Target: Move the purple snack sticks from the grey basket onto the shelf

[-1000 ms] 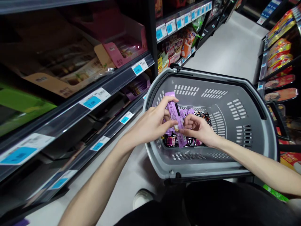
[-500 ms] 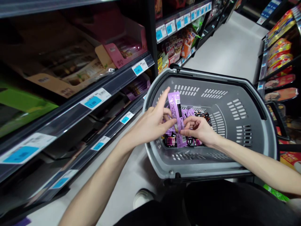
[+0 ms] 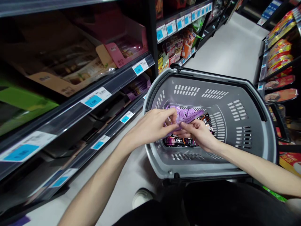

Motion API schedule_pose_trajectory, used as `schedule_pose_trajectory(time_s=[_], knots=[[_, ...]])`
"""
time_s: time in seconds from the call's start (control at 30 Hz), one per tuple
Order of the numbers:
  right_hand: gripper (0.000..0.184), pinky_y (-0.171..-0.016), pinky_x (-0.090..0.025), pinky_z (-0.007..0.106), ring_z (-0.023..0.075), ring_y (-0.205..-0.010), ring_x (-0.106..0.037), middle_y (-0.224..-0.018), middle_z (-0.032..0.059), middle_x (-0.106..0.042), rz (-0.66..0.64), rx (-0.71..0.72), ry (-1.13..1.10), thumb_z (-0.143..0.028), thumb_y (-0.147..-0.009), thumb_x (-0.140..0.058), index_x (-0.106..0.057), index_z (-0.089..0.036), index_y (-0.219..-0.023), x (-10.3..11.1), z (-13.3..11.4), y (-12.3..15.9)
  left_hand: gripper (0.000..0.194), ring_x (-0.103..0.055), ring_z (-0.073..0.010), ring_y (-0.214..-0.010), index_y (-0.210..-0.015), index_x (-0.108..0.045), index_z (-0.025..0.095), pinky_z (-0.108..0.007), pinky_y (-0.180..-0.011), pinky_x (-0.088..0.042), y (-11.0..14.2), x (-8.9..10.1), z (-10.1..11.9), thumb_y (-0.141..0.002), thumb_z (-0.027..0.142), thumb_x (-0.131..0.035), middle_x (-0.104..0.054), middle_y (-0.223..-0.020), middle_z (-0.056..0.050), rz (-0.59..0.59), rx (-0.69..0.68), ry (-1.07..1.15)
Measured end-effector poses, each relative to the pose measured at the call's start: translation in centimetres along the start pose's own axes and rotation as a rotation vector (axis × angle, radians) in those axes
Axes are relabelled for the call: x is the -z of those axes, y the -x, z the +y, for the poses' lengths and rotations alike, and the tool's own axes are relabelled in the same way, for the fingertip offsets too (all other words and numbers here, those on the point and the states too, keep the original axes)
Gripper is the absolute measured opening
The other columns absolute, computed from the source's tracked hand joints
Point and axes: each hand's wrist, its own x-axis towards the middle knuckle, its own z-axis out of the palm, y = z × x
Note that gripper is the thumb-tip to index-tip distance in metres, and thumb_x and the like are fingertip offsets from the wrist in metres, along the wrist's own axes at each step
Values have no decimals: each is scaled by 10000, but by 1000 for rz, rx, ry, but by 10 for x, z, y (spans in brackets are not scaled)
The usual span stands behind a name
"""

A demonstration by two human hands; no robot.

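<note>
Over a grey shopping basket (image 3: 235, 89), my two hands meet at a slim purple snack packet (image 3: 193, 117). My right hand (image 3: 201, 134) pinches it between thumb and fingers, and the packet slants up to the right. On its other side, my left hand (image 3: 156, 124) has curled fingers, with the thumb and fingertips closed at the packet's near end. More purple packets (image 3: 180, 111) lie in the basket just behind, partly covered by my fingers. Black packets with small pictures (image 3: 181, 142) lie below my hands, and others (image 3: 207, 121) lie to the right.
Shelves with price tags (image 3: 96, 98) run along the left, holding open snack boxes (image 3: 70, 84) and purple packs (image 3: 137, 86). Another shelf with bright snack bags (image 3: 281, 50) stands at right. The aisle floor (image 3: 237, 37) stretches ahead. A shoe (image 3: 141, 197) shows below the basket.
The purple packet stood upright between my hands; it is now turned down and slants to the right. My left index finger, stretched out before, has curled in.
</note>
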Motion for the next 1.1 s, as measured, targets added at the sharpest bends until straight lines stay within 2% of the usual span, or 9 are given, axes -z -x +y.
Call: schedule_pose_trajectory(time_s=[0.17, 0.3, 0.53, 0.77, 0.87, 0.97, 1.1], knots=[[277, -813, -641, 291, 208, -828, -804, -763, 47, -789, 123, 29, -158, -420, -801, -848, -720, -175, -807, 7, 0, -3, 200, -678, -220, -781, -1173, -567, 222, -290, -672, -427, 2, -2, 2, -1011, 305, -484, -716, -850, -36, -21, 57, -169], [198, -882, -637, 304, 200, -863, -802, -827, 29, -799, 166, 43, -243, -326, -787, -840, -696, -191, -782, 8, 0, -2, 233, -656, -197, -766, -1191, -583, 222, -291, -678, -411, 2, -2, 1, -1040, 294, -420, -713, -864, -30, 5, 24, -131], [148, -1018, -588, 366, 234, -950, -795, -840, 85, -812, 124, 105, -168, -268, -784, -818, -745, -144, -748, 3, -10, 2, 301, -627, -177, -767, -1077, -649, 209, -301, -701, -394, -2, -3, -1, -1055, 331, -375, -710, -897, -32, 54, 34, -84], [110, -997, -602, 391, 255, -959, -798, -851, 96, -818, 80, 130, -160, -243, -785, -820, -778, -144, -760, 2, -15, 2, 342, -639, -179, -787, -1077, -670, 207, -303, -719, -409, -4, -2, 1, -1043, 390, -383, -722, -899, -24, 96, 73, -56], [88, -1013, -596, 387, 245, -983, -794, -885, 88, -825, 65, 132, -143, -240, -810, -808, -796, -155, -832, 4, -15, 3, 351, -639, -178, -770, -1076, -681, 203, -301, -712, -410, -4, -1, 2, -1037, 393, -389, -723, -861, -22, 115, 87, -54], [104, -1017, -597, 382, 241, -1036, -782, -939, 85, -828, 57, 138, -111, -232, -822, -809, -803, -164, -900, 7, -15, 3, 348, -632, -167, -742, -1081, -684, 202, -295, -699, -404, -4, -1, 2, -1037, 387, -392, -724, -850, -16, 125, 93, -45], [136, -979, -616, 360, 233, -1032, -781, -967, 95, -827, 34, 121, -66, -284, -824, -827, -813, -164, -885, 9, -15, 2, 348, -623, -165, -727, -1079, -684, 200, -294, -689, -395, -4, -1, 1, -1039, 387, -392, -718, -835, -15, 126, 99, -49]])
